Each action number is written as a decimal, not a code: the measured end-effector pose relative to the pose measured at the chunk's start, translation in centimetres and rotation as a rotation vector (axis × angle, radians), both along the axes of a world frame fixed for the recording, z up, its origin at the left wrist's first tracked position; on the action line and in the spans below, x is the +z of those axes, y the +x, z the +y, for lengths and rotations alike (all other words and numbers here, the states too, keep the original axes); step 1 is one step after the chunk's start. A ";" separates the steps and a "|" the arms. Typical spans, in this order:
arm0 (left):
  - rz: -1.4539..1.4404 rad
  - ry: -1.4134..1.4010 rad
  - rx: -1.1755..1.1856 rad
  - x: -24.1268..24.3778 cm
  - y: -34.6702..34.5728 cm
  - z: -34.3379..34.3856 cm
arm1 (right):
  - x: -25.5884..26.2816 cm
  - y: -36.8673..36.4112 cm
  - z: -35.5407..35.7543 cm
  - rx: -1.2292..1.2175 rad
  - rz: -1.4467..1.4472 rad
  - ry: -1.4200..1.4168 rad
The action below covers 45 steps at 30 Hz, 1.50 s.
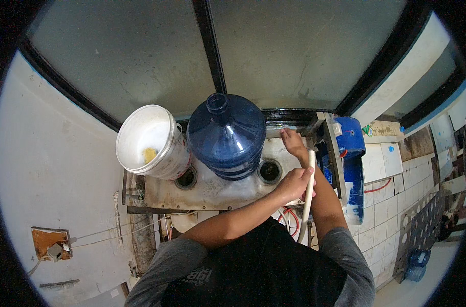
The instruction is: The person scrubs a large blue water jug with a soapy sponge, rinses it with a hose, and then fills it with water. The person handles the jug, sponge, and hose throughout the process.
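My left hand (296,184) grips a cream-coloured hose (308,207), its upper end beside my right wrist. Beyond it, my right hand (292,141) is over the back right of a metal worktop (213,195). Its fingers are partly turned from view, so whether they hold anything is unclear. To the left of my hands, a large blue water-cooler bottle (227,136) stands upright, its neck uncovered. Beside that bottle leans a white plastic bucket (171,142) with whitish suds and a yellow sponge-like piece (149,155) inside.
Two round dark openings (270,171) pierce the worktop, one partly behind the bucket. A metal frame (333,153) and a cut blue plastic drum (350,138) stand at the right. Dark-framed frosted panes (294,57) rise behind. Cables run to a wall socket (55,251) at lower left.
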<state>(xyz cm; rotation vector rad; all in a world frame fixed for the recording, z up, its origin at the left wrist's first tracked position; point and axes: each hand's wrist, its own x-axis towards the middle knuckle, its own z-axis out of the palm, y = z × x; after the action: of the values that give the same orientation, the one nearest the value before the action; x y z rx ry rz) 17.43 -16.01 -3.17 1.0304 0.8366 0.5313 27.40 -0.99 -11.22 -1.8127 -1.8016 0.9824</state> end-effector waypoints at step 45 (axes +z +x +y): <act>0.015 0.927 0.193 9.2 -23.2 16.6 | 14.4 6.3 -19.9 -0.105 0.600 0.361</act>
<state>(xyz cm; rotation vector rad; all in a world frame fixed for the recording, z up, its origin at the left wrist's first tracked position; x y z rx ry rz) -5.79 0.62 6.00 1.8005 0.7014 1.1322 33.66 -20.90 3.21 -1.2111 -1.3839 0.9539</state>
